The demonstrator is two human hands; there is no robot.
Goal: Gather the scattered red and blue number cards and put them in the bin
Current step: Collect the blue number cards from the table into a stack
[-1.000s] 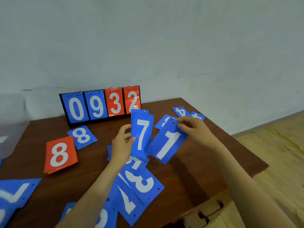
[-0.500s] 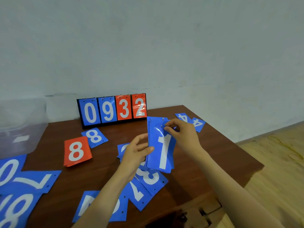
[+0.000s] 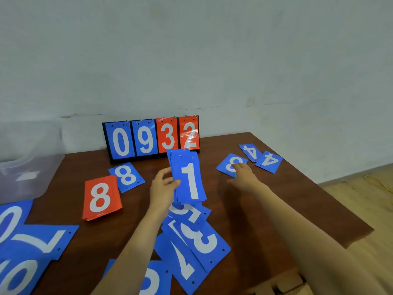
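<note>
The left hand (image 3: 162,188) grips a stack of blue cards (image 3: 189,179) upright above the table (image 3: 276,209), a white 1 on the front and the thumb across its lower left face. The right hand (image 3: 243,174) reaches toward the far right, fingers stretched out and resting on a blue 3 card (image 3: 228,163), not curled round it, near two blue 4 cards (image 3: 269,161). A red 8 card (image 3: 101,196) lies just beside a blue 8 card (image 3: 127,176) before the scoreboard (image 3: 152,138), more blue ones overlap under the left wrist, and the clear bin (image 3: 42,145) stands at the far left
</note>
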